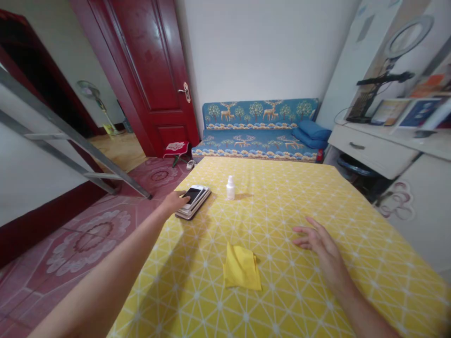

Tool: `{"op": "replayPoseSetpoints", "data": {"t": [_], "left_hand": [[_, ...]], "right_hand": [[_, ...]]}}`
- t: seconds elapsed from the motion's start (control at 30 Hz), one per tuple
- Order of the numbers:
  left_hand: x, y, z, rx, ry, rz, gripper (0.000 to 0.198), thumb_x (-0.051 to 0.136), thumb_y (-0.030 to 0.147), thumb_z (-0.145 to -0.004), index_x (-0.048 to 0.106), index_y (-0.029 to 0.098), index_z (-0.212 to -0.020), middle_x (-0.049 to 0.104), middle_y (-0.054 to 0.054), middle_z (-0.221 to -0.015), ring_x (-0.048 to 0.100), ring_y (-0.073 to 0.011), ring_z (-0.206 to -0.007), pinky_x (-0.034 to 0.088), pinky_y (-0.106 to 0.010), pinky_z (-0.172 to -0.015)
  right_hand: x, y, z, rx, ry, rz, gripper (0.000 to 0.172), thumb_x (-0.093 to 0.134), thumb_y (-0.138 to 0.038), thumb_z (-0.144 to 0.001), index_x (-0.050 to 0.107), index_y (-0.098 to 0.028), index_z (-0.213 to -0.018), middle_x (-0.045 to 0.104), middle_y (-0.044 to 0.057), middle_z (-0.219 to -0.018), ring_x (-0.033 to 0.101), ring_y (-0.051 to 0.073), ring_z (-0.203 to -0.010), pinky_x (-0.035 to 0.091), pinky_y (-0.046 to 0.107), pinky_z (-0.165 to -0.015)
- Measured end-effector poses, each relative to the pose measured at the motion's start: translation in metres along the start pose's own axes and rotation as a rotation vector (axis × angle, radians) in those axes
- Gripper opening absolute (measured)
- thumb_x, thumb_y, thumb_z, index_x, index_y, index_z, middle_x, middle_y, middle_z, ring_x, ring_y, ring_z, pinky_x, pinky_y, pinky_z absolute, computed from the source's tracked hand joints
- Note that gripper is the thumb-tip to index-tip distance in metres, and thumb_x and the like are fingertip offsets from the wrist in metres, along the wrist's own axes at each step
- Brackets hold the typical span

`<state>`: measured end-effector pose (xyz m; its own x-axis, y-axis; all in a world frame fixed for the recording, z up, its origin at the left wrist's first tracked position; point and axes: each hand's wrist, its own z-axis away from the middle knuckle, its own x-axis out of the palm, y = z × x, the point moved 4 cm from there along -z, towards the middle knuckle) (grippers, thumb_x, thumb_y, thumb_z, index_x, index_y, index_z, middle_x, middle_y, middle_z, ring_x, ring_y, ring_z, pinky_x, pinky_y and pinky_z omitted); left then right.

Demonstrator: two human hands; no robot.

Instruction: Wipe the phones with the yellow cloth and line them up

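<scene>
My left hand (175, 202) reaches to the stack of devices at the table's left edge. Its thumb lies on the dark screen of the white smartphone (195, 193) on top, with the fingers at the phone's far left side, closed on it. Beneath that phone are more flat devices (192, 212), the lowest dark-edged. To the right of the stack a small white bottle (230, 189) stands upright. A folded yellow cloth (241, 267) lies flat nearer to me. Over the right part of the table hovers my right hand (317, 238), open and holding nothing, its fingers loosely apart.
A yellow patterned tablecloth (282, 291) covers the table. Behind it stands a blue sofa (243, 136) with deer patterns. At the left are a metal ladder (79, 148), a red door (148, 61) and a small stool (176, 148). A white cabinet (373, 145) stands at the right.
</scene>
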<state>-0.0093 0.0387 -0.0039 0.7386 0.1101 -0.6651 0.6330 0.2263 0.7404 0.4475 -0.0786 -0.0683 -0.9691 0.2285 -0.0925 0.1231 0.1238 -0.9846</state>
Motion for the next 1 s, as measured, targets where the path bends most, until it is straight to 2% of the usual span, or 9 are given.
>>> {"op": "replayPoseSetpoints", "data": {"t": [0.13,0.23,0.3,0.37,0.6,0.7,0.87,0.93,1.0], "left_hand": [[0.006,0.014,0.012,0.116,0.059,-0.158,0.077,0.075,0.054,-0.058,0.057,0.022,-0.126,0.065,-0.012,-0.122,0.056,-0.0325,-0.116,0.042,-0.032,-0.088],[0.017,0.022,0.021,0.167,0.082,-0.441,0.103,0.073,0.058,-0.059,0.031,0.02,-0.145,0.058,-0.018,-0.129,0.056,-0.0344,-0.116,0.042,-0.034,-0.087],[0.022,0.025,0.024,0.163,0.093,-0.618,0.105,0.068,0.057,-0.065,0.018,0.019,-0.149,0.057,-0.02,-0.128,0.057,-0.0347,-0.113,0.043,-0.035,-0.084],[0.024,0.026,0.025,0.144,0.106,-0.675,0.101,0.063,0.056,-0.07,0.015,0.018,-0.15,0.058,-0.021,-0.126,0.058,-0.0347,-0.112,0.043,-0.035,-0.082],[0.015,0.035,0.037,0.209,0.238,-0.691,0.08,0.06,0.047,-0.075,0.031,0.018,-0.144,0.062,-0.018,-0.12,0.061,-0.0334,-0.105,0.044,-0.034,-0.08],[0.014,0.037,0.039,0.203,0.271,-0.677,0.077,0.062,0.045,-0.073,0.036,0.018,-0.141,0.063,-0.017,-0.119,0.059,-0.033,-0.107,0.044,-0.034,-0.083],[0.01,0.031,0.023,0.063,0.165,-0.623,0.093,0.07,0.046,-0.062,0.033,0.016,-0.142,0.062,-0.02,-0.121,0.057,-0.0352,-0.112,0.044,-0.035,-0.082],[0.007,0.031,0.016,0.034,0.117,-0.607,0.092,0.073,0.046,-0.057,0.04,0.016,-0.137,0.063,-0.02,-0.121,0.059,-0.0342,-0.11,0.045,-0.033,-0.079],[0.005,0.032,0.012,0.027,0.087,-0.602,0.08,0.075,0.045,-0.052,0.054,0.017,-0.124,0.066,-0.018,-0.115,0.062,-0.0329,-0.104,0.046,-0.031,-0.074]], "right_hand": [[0.001,-0.001,0.0,0.002,-0.01,0.015,0.056,0.047,-0.055,-0.088,0.043,-0.024,-0.135,0.066,0.01,-0.109,0.068,0.021,-0.079,0.051,0.036,-0.074],[0.001,-0.001,0.0,0.002,-0.019,0.021,0.057,0.047,-0.056,-0.088,0.043,-0.023,-0.135,0.067,0.01,-0.108,0.067,0.022,-0.08,0.051,0.037,-0.074],[0.001,0.0,0.0,0.001,-0.023,0.025,0.057,0.046,-0.056,-0.089,0.043,-0.023,-0.135,0.067,0.011,-0.107,0.067,0.022,-0.081,0.051,0.038,-0.074],[0.0,0.001,0.0,0.003,-0.026,0.027,0.056,0.046,-0.056,-0.089,0.044,-0.022,-0.134,0.067,0.011,-0.106,0.067,0.022,-0.081,0.052,0.038,-0.075],[0.001,0.002,-0.002,0.01,-0.038,0.031,0.058,0.048,-0.057,-0.088,0.047,-0.019,-0.132,0.069,0.011,-0.102,0.068,0.022,-0.08,0.052,0.04,-0.075],[0.001,0.002,-0.001,0.008,-0.035,0.038,0.057,0.049,-0.057,-0.087,0.049,-0.019,-0.13,0.069,0.011,-0.101,0.068,0.023,-0.079,0.052,0.04,-0.075],[0.0,0.005,-0.002,0.007,-0.053,0.057,0.055,0.05,-0.057,-0.087,0.053,-0.019,-0.126,0.07,0.011,-0.1,0.068,0.023,-0.08,0.052,0.04,-0.076],[0.0,0.006,-0.002,0.015,-0.058,0.062,0.054,0.05,-0.056,-0.087,0.054,-0.018,-0.125,0.07,0.011,-0.1,0.068,0.023,-0.081,0.052,0.04,-0.077],[0.001,0.006,-0.002,0.014,-0.056,0.067,0.054,0.051,-0.056,-0.086,0.055,-0.018,-0.124,0.07,0.011,-0.099,0.067,0.023,-0.081,0.052,0.04,-0.077]]}}
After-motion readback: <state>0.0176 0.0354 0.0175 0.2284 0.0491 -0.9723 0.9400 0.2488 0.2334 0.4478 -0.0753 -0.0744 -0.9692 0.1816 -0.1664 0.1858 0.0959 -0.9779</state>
